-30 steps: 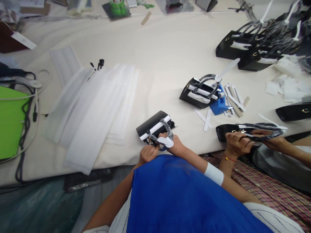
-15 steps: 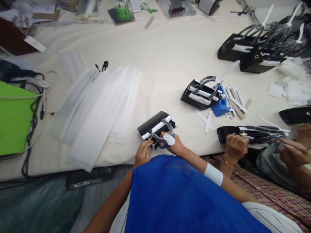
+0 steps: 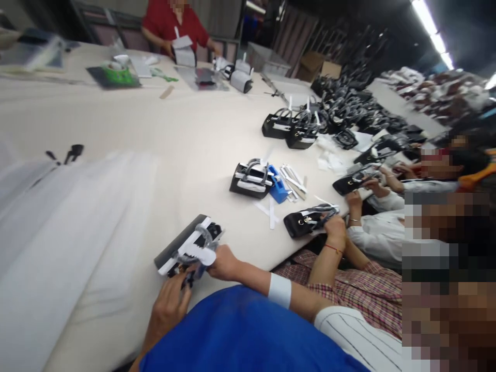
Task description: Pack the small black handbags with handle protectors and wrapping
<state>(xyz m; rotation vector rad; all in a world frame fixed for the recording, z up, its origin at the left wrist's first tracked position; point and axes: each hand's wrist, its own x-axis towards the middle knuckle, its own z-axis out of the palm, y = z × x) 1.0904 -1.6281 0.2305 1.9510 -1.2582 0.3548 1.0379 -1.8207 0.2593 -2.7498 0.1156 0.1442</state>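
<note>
Just ahead, touching left hand [image 3: 167, 305] and right hand [image 3: 225, 262]: black handbag [image 3: 179, 243]

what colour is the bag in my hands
The bag is black, with a white strip along it; it shows best in the head view.

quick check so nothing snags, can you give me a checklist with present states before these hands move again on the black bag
1. Hands at the black bag: ok, left hand at its near end, right hand at its other end.
2. White tag clear of right hand: cannot tell, they overlap in view.
3. Metal fittings plainly visible: not ok, partly covered and blurred.
4. Standing bag apart: ok, bare table between.
5. Blue dispenser clear of both hands: ok.
</note>
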